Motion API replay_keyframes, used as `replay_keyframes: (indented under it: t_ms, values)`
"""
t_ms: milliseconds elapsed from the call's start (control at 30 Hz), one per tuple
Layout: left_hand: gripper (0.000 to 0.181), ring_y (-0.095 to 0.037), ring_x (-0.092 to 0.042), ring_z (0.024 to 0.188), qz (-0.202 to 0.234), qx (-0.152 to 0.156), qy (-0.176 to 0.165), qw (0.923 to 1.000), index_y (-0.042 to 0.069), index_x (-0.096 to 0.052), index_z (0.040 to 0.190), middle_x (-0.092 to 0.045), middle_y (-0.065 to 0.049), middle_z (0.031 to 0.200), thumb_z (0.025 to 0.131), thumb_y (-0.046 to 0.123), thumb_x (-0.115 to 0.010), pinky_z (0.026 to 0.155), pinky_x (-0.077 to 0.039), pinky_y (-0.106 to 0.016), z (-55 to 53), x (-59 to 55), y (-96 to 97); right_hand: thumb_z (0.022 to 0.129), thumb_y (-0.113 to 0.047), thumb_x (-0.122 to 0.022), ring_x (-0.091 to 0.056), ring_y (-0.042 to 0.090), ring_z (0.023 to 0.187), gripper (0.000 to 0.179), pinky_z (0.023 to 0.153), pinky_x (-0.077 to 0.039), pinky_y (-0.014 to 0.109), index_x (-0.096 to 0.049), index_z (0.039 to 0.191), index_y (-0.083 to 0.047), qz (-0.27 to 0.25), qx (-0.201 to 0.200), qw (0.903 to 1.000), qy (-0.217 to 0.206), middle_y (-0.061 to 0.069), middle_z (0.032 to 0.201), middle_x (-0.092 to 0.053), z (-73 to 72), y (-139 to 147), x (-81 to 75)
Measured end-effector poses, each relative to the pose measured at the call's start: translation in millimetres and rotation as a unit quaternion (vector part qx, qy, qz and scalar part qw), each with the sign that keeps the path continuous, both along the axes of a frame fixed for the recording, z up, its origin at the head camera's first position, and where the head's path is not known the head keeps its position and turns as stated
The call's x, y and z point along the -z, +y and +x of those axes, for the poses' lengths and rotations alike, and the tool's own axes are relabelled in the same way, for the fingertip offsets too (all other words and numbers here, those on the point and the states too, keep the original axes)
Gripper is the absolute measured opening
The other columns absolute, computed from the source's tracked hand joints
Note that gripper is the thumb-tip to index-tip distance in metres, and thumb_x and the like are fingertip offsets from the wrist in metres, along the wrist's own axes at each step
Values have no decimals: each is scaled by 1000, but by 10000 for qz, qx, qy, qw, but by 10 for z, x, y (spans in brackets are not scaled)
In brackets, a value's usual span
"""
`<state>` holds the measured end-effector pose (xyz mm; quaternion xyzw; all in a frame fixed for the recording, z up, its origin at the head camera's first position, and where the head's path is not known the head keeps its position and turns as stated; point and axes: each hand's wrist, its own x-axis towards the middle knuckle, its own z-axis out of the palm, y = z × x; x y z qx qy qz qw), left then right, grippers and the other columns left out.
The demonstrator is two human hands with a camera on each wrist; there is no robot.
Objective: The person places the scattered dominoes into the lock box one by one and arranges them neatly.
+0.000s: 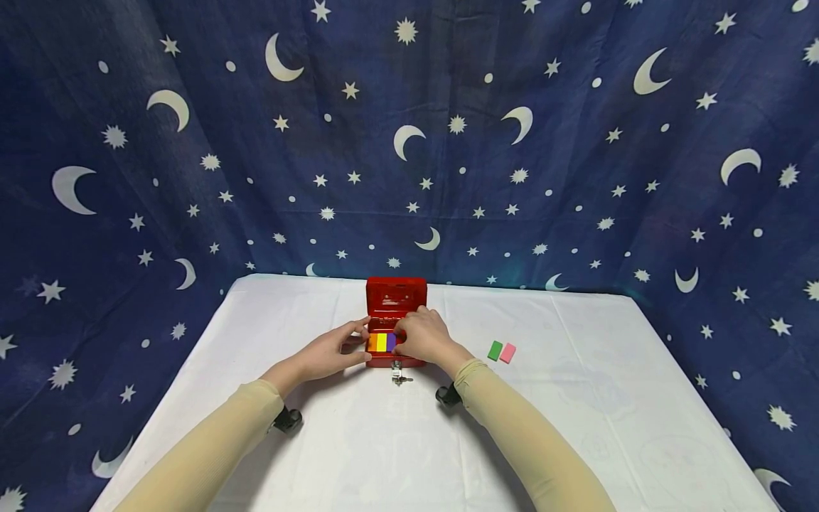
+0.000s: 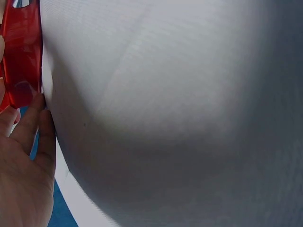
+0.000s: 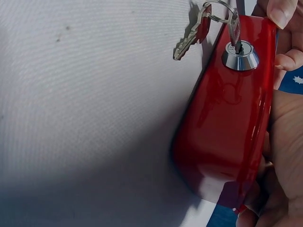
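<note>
Red box (image 1: 380,362), lid (image 1: 397,292) up, blocks (image 1: 381,343) inside

Head: box on tabletop (image 1: 576,441); left hand (image 1: 333,352) touches its side, fingers extended; right hand (image 1: 427,336) reaches in at purple block (image 1: 392,343), can't tell grip.
Left wrist: fingers (image 2: 46,137) against box.
Right wrist: key (image 3: 235,29) in lock (image 3: 241,60).

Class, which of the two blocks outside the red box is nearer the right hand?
The green block; the pink block lies farther from the right hand.
</note>
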<state>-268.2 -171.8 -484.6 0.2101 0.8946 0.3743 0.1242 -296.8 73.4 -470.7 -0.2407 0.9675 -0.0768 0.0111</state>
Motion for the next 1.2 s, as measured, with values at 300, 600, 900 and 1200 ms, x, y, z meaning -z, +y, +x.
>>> replay_keyframes:
  t_ms: [300,600,900,1200]
  values:
    - [38,-21,-53,136,51,43,15,10000,22,-58,120,-31,9,165,94,44,-74,116,-35,-51,2,-1,2,78,-44,-86,-48,17,92,42,85,-42,34,-79,113,-21,-118,108,9997,-173,-7,98,-71,-17,3,18]
    - [38,-21,-53,136,82,38,18,10000,23,-57,119,-32,9,165,93,46,-74,116,-36,-51,-1,10,3,78,-45,-86,-48,16,92,42,86,-42,34,-79,113,-22,-157,96,9996,-194,-7,99,-72,-28,20,30]
    - [39,-20,-53,136,62,35,22,10000,23,-57,120,-31,11,165,93,47,-74,116,-36,-50,-23,36,-3,78,-43,-87,-48,16,93,43,86,-43,35,-79,114,-22,-210,92,9996,-192,-6,101,-73,-23,24,48]
    - [38,-21,-53,136,27,-1,12,10000,23,-57,119,-31,10,165,94,46,-74,116,-36,-50,-20,39,4,79,-41,-86,-50,17,93,39,85,-43,35,-79,112,-21,-291,28,9995,-139,-6,100,-73,-17,31,49]
